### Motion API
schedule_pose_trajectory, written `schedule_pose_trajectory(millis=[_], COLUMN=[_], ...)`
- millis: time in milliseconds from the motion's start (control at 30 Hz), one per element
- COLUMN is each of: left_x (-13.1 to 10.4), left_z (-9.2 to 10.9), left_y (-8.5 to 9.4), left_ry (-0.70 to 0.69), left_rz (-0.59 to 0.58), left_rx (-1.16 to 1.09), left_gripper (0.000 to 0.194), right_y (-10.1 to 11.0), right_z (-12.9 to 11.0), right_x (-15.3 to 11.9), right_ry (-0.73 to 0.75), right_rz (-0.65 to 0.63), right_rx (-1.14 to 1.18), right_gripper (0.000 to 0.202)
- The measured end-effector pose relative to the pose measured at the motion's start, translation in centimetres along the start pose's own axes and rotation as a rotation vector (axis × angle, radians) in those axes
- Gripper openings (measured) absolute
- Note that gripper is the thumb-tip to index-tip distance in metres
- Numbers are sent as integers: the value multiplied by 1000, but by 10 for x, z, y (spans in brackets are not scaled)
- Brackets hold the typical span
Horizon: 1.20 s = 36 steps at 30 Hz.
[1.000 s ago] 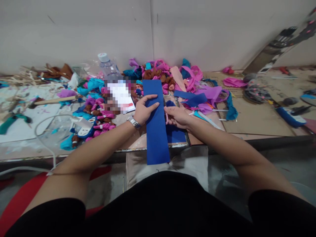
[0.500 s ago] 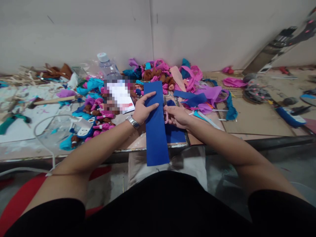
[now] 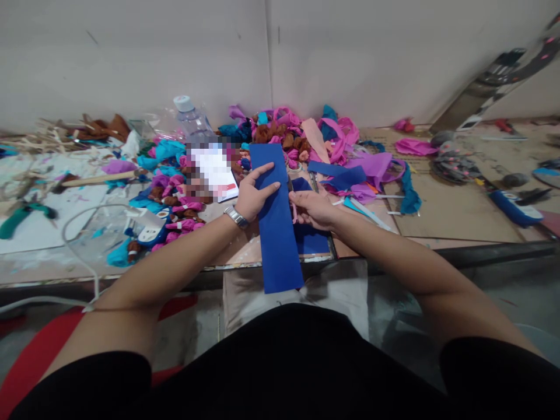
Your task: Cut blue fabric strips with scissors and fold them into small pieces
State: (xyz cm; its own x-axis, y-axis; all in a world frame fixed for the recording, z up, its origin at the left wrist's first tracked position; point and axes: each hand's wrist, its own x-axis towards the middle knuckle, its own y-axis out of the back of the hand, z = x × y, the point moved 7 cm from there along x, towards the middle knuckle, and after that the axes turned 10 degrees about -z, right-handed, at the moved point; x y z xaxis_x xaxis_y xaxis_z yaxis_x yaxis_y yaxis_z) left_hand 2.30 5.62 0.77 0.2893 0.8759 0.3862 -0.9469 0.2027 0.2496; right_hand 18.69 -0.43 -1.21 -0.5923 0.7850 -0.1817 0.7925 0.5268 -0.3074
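Note:
A long blue strip (image 3: 280, 245), paper or thin cloth, hangs lengthwise over the table's front edge, its top tilted left. My left hand (image 3: 256, 195), with a metal watch at the wrist, grips the strip's left side, thumb and a finger lying across its face. At the strip's right edge, my right hand (image 3: 312, 209) is closed on pink-handled scissors (image 3: 294, 211); their blades are mostly hidden. Under my right hand lies another blue piece (image 3: 310, 240), and further right are more blue pieces (image 3: 345, 175).
A phone with a lit screen (image 3: 214, 169) stands left of the strip, before a plastic bottle (image 3: 192, 119). Crumpled pink, brown and blue bundles (image 3: 280, 131) lie behind. Green-handled pliers (image 3: 21, 219) and a hammer (image 3: 100, 179) are at left. Cardboard (image 3: 459, 216) covers the right side.
The blue strip has turned slightly, its top moving left and its lower end right. My right hand has moved slightly downward with the scissors. My left hand keeps its hold.

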Motion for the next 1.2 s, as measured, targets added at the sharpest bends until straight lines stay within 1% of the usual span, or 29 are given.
schedule_pose_trajectory(millis=[267, 433, 533, 833, 967, 1200], left_x=[-1, -2, -2, -1, -2, -4], left_z=[5, 8, 7, 6, 9, 13], left_y=[-1, -1, -1, -4, -5, -6], left_ry=[3, 6, 6, -40, -52, -73], left_rz=[-8, 5, 7, -36, -47, -55], left_rx=[10, 5, -1, 21, 37, 67], left_gripper=[62, 62, 62, 64, 66, 68], right_y=[3, 3, 2, 4, 7, 8], right_z=[1, 1, 1, -4, -4, -5], right_x=[2, 2, 1, 0, 1, 0], right_ry=[15, 21, 8, 14, 8, 21], right_rz=[11, -2, 6, 33, 52, 46], right_rx=[-2, 15, 19, 41, 69, 96], right_gripper=[43, 39, 43, 46, 42, 39])
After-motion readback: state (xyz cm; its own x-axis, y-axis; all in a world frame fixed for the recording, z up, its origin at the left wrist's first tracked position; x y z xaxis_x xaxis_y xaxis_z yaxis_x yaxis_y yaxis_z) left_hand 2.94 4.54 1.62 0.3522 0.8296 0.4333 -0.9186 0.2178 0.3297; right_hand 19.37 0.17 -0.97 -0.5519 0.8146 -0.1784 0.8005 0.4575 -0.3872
